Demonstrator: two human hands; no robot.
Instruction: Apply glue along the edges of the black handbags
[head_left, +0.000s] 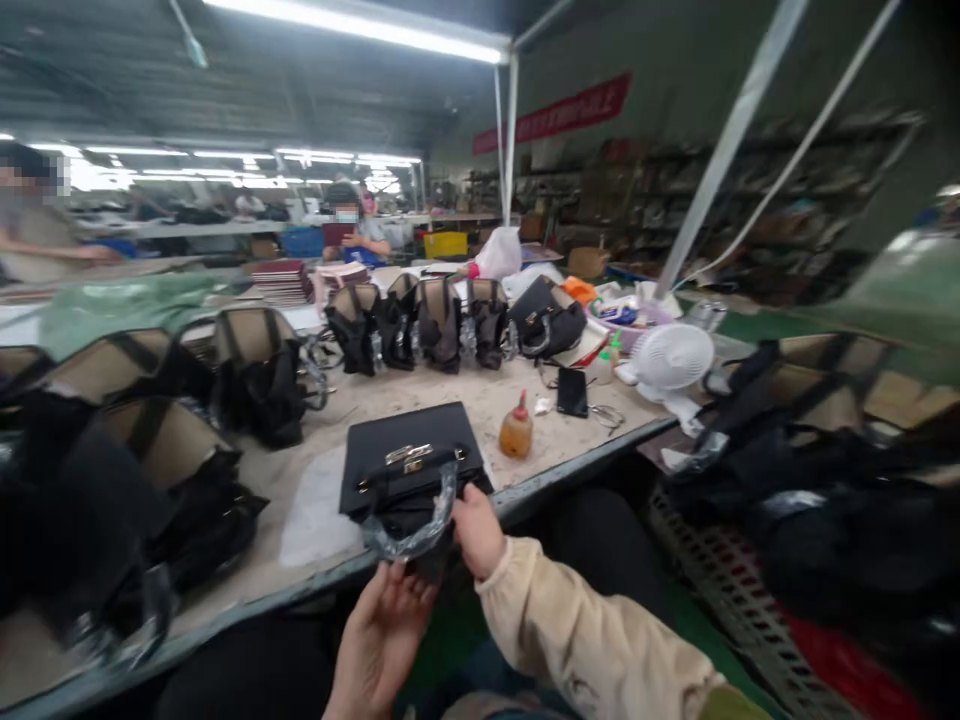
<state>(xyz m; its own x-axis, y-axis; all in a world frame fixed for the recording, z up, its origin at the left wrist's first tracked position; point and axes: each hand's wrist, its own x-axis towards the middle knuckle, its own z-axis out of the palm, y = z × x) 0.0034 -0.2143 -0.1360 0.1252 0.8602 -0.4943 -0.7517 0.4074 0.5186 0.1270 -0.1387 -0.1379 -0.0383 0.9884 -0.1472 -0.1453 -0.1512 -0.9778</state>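
Note:
A black handbag (409,445) with gold hardware lies at the front edge of the worktable (367,385). Its handle (424,535) is wrapped in clear plastic and hangs toward me. My left hand (390,610) is below the handle, palm up, with its curled fingers at the bag's near edge. Gripping the bag's near right corner, my right hand (478,530) has its fingers partly hidden behind the black material. A white sheet (319,510) lies partly under the bag's left side.
Black bags stand at the left (259,370) and back (439,320). An amber glue bottle (516,430), a black phone (572,392) and a white fan (671,357) are to the right. A plastic crate (720,570) with bags stands at lower right. People work behind.

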